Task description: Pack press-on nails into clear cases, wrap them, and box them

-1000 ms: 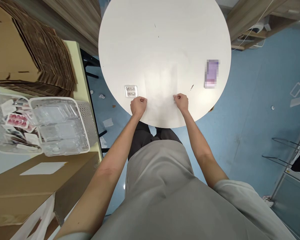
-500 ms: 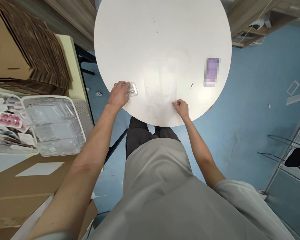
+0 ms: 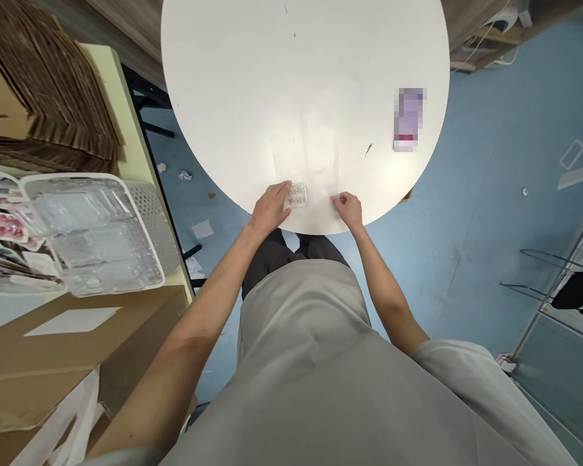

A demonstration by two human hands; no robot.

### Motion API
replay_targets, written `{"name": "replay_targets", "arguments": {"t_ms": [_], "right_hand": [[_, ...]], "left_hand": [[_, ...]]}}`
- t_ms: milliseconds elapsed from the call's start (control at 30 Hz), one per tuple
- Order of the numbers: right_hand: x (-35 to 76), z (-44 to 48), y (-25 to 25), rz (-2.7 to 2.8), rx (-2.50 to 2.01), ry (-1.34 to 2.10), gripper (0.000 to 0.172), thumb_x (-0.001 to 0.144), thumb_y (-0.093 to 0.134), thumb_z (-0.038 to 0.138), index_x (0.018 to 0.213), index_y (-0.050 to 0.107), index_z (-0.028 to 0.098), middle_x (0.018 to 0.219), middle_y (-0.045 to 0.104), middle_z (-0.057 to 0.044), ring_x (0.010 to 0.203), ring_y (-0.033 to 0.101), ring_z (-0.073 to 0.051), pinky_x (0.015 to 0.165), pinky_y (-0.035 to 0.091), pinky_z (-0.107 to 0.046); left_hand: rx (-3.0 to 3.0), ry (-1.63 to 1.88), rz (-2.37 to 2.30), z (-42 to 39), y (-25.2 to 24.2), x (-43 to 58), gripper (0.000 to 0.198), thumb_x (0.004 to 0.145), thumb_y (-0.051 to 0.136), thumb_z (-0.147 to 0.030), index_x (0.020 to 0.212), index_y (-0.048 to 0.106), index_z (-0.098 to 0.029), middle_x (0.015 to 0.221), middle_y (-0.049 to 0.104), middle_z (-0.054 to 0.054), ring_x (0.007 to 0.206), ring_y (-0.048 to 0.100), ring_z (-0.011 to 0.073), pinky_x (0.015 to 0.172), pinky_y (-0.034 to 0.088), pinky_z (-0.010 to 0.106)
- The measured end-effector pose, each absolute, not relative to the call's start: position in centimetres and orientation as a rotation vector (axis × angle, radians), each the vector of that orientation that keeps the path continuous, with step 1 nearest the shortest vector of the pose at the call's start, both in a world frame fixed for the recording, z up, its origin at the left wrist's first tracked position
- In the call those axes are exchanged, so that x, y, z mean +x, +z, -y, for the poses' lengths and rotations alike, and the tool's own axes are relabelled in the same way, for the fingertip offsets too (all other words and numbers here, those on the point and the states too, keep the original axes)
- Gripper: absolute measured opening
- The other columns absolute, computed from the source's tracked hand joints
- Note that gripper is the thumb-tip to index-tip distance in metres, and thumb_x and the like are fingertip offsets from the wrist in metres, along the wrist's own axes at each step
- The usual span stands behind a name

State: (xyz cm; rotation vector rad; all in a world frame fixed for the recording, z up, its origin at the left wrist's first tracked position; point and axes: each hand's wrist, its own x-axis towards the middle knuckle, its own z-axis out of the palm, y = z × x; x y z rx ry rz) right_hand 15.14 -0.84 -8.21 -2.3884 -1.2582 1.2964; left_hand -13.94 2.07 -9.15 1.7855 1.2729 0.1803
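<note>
My left hand (image 3: 270, 208) grips the left end of a small clear plastic case (image 3: 298, 195) with small pieces inside, too small to make out. The case is over the near edge of the round white table (image 3: 233, 84), on or just above a thin see-through plastic sheet or bag (image 3: 315, 162). At the right border of that clear plastic, my right hand (image 3: 350, 209) is closed in a pinch, with its fingertips on the edge. How much of the plastic lies between the fingers is hard to see.
A blurred-out purple oblong (image 3: 409, 120) lies on the table's right side. To the left stand a white basket (image 3: 160, 259) of clear plastic cases, another basket with printed cards, stacked flat cardboard (image 3: 72, 97) and a cardboard box (image 3: 140, 330). Paper scraps lie on the blue floor.
My left hand has carried the clear case rightward and toward me, from the table's left edge to the clear plastic. My right hand keeps its pinch at about the same spot.
</note>
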Motion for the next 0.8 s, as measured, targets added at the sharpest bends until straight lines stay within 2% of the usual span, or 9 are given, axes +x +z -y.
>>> {"name": "replay_targets", "arguments": {"t_ms": [133,333,500,600,733,800], "right_hand": [[15.2,1.4,-8.0,1.244,-2.398,1.312,0.029,0.103,0.066,0.040,0.081,0.052,0.027,0.091,0.075,-0.004,0.087,0.066,-0.024,0.080,0.048,-0.035],[15.0,2.1,-7.6,1.185,-2.401,1.299,0.015,0.102,0.066,0.037,0.094,0.062,0.026,0.104,0.082,-0.007,0.099,0.074,-0.026,0.092,0.054,-0.038],[13.6,2.7,-5.9,1.261,-2.323,1.281,0.016,0.105,0.065,0.037,0.097,0.068,0.024,0.107,0.083,-0.008,0.096,0.076,-0.026,0.093,0.058,-0.039],[11.7,2.9,-4.6,1.385,-2.220,1.254,0.018,0.109,0.064,0.038,0.102,0.070,0.023,0.116,0.081,-0.008,0.093,0.075,-0.024,0.092,0.058,-0.039],[8.6,2.4,-3.9,1.614,-2.121,1.229,0.017,0.112,0.064,0.035,0.105,0.073,0.022,0.121,0.077,-0.008,0.091,0.074,-0.021,0.091,0.058,-0.037],[7.1,1.8,-4.1,1.718,-2.089,1.255,0.018,0.113,0.064,0.034,0.106,0.075,0.022,0.119,0.077,-0.008,0.091,0.073,-0.021,0.091,0.057,-0.036]], "left_hand": [[1.880,0.043,-1.245,-1.7,-9.7,-12.8,0.082,0.095,0.065,-0.014,0.175,0.048,-0.010,0.179,0.055,0.020,0.165,0.050,0.0395,0.141,0.042,0.058],[1.912,0.041,-1.251,-1.2,-10.7,-12.6,0.083,0.095,0.061,-0.012,0.176,0.048,-0.009,0.180,0.053,0.020,0.166,0.050,0.0391,0.141,0.041,0.059],[1.920,0.051,-1.232,-1.1,-11.1,-12.7,0.083,0.094,0.062,-0.011,0.176,0.047,-0.005,0.182,0.049,0.022,0.168,0.047,0.0392,0.144,0.036,0.058],[1.905,0.088,-1.222,-0.9,-11.1,-12.8,0.081,0.095,0.063,-0.011,0.175,0.049,-0.008,0.184,0.047,0.020,0.170,0.045,0.0380,0.144,0.036,0.058],[1.758,0.253,-1.315,-0.2,-10.7,-12.6,0.072,0.100,0.071,-0.021,0.170,0.057,-0.015,0.186,0.045,0.018,0.172,0.045,0.0361,0.142,0.040,0.055],[1.572,0.409,-1.442,0.2,-10.3,-12.2,0.056,0.107,0.069,-0.033,0.160,0.066,-0.018,0.181,0.054,0.018,0.167,0.053,0.0346,0.136,0.047,0.051]]}}
